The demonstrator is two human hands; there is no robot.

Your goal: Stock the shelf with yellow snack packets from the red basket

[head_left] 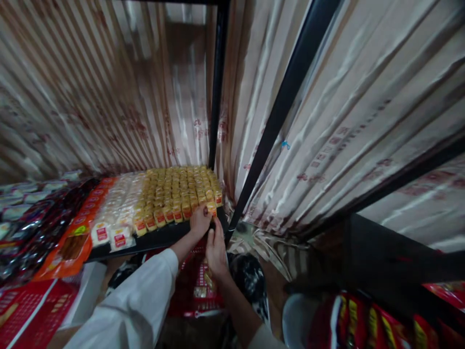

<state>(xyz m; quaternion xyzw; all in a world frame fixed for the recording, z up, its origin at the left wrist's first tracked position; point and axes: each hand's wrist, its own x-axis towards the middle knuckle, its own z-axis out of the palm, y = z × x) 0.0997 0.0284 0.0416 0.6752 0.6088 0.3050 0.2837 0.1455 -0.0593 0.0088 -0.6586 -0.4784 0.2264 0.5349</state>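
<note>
Rows of small yellow snack packets (178,191) with red labels stand packed together on a dark shelf (160,238). At the front right corner of these rows, my left hand (199,222) has its fingers closed on one yellow packet (211,209). From below, my right hand (217,249) reaches up to the same packet, its fingertips closed at the lower edge. The fingers partly hide that packet. Below my hands sits a red basket (189,291) with some small packets inside, partly covered by my forearms.
Left of the yellow rows lie white packets (121,237), orange bags (74,242) and dark shiny packs (39,242). Another red basket (39,310) is at lower left. Black frame posts (271,126) rise before pleated curtains (337,140). Red bags (378,320) lie at lower right.
</note>
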